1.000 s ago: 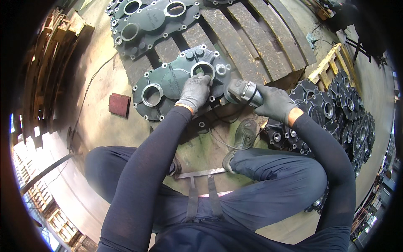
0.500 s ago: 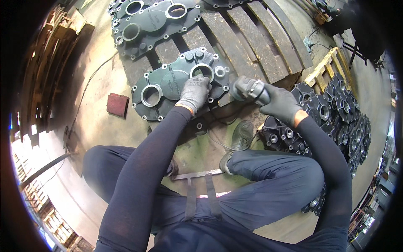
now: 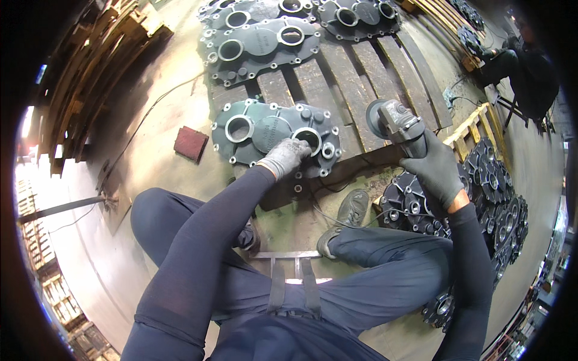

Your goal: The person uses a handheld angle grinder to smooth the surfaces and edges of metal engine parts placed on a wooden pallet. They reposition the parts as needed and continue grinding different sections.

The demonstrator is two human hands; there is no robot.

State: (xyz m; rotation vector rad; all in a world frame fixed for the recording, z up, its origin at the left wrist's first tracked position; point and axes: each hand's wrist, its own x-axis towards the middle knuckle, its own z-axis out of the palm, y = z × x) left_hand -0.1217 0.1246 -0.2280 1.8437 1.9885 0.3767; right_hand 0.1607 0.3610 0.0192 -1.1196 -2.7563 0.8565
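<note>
Notably, the right hand (image 3: 435, 171), wrapped round a grey metal disc grinder (image 3: 402, 124), had moved farther from the dark-green oblong metal cover (image 3: 268, 133); the left hand (image 3: 285, 157) gripped its bore rim, fingers curled.

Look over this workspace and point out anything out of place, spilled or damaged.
Only the dark red square pad seems slightly out of place: it lies by itself on the floor, left of the pallet, apart from the cover plate. No spill or obvious damage shows.
</note>
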